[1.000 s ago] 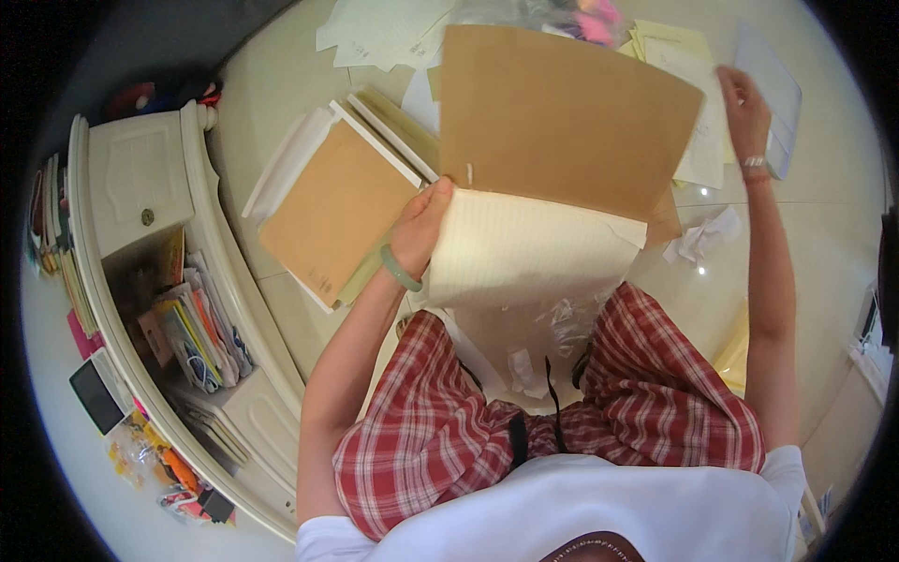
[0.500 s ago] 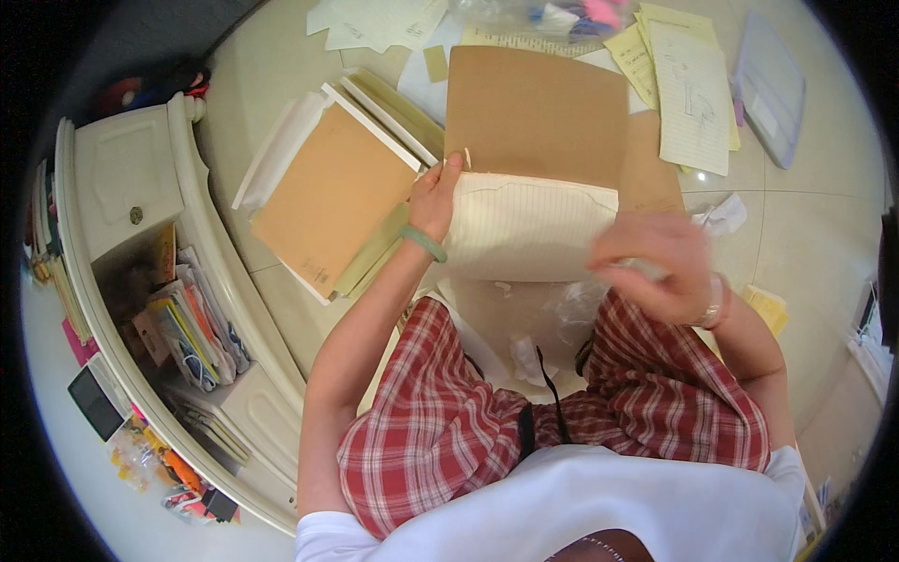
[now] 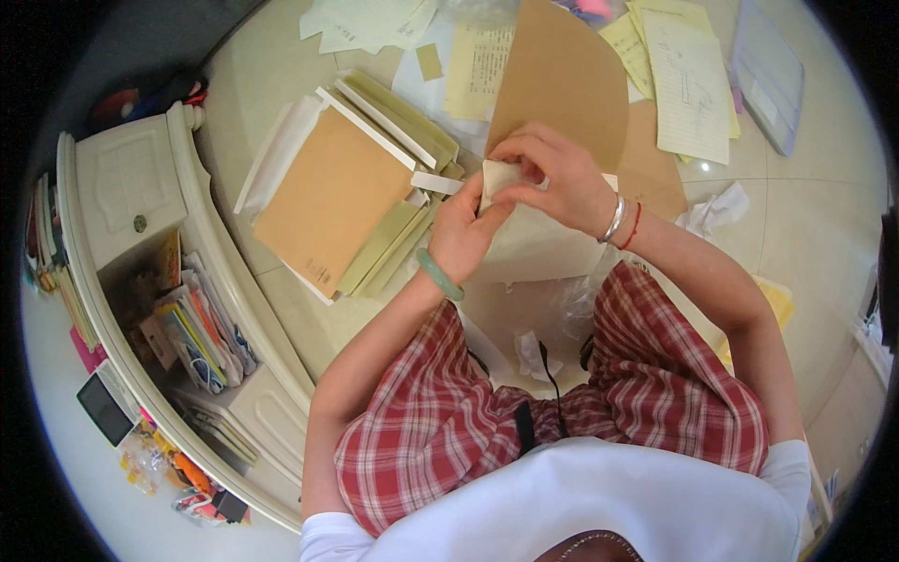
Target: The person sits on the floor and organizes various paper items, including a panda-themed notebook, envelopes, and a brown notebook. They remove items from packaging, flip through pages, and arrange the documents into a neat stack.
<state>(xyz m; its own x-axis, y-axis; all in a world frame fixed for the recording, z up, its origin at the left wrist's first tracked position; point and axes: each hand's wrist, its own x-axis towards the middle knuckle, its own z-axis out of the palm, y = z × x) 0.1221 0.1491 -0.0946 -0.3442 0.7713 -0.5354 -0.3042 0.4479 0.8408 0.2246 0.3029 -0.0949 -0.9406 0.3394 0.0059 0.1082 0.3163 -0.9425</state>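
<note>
Between my knees is a notebook with a brown cover (image 3: 567, 80), raised and turned at a slant, and its pale pages (image 3: 538, 245) lie on the near side. My left hand (image 3: 461, 239) is closed on the notebook's left edge near the spine, thumb on top. My right hand (image 3: 557, 178) reaches across to the same spot, thumb and fingers curled around an off-white piece of paper (image 3: 501, 178) at the notebook's edge. Whether that paper is still attached to the notebook is hidden by the fingers. A white strip (image 3: 437, 183) sticks out left of my left hand.
At left lie a stack of notebooks with a tan cover (image 3: 328, 201) and a white cabinet (image 3: 126, 178) holding papers. Loose lined sheets (image 3: 688, 89), a clear plastic case (image 3: 768, 75) and crumpled paper (image 3: 716, 211) lie at right. A paper scrap (image 3: 534, 356) sits between my legs.
My right hand has moved left and away from me to meet my left hand at the notebook's edge. The brown cover has tilted, and my left hand has shifted slightly nearer and right.
</note>
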